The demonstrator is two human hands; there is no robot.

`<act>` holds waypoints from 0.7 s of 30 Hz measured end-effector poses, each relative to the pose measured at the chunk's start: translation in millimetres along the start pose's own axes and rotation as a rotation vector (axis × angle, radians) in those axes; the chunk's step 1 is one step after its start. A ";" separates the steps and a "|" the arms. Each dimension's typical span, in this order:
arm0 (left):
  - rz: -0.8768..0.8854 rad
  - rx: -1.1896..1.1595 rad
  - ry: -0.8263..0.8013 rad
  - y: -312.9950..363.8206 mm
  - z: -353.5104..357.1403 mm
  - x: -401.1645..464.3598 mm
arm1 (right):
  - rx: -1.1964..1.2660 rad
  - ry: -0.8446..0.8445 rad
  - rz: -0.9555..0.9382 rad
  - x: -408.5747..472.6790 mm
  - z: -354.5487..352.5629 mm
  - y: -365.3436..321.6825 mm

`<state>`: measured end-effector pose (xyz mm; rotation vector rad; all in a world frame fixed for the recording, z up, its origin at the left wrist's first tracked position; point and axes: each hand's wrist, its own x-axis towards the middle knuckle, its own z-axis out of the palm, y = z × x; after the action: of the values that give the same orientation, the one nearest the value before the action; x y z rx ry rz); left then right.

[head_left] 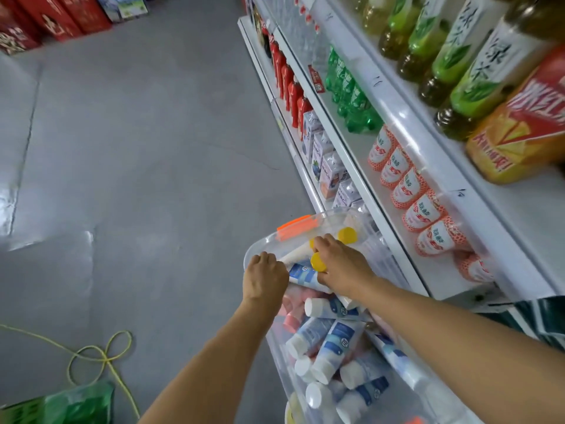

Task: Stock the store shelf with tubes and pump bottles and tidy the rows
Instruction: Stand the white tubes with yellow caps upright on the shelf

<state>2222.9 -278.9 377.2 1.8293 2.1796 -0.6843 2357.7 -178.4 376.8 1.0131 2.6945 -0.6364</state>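
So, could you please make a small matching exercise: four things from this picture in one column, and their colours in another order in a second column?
Things:
1. cord on the floor
2. clip on the clear bin
3. soda bottles on the middle shelf
4. round caps by the right hand

Colours:
A. orange
B. yellow
C. green
D. yellow-green

Pairs: 1-D, 2-A, 3-C, 4-B
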 end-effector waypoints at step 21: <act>-0.470 -2.505 -0.365 13.0 -79.1 -136.1 | 1.315 0.452 0.766 -163.5 -100.2 -10.8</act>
<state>2273.7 -358.1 504.1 -0.1982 1.1681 1.1791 2469.8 -234.9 522.1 2.4514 1.5495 -2.1948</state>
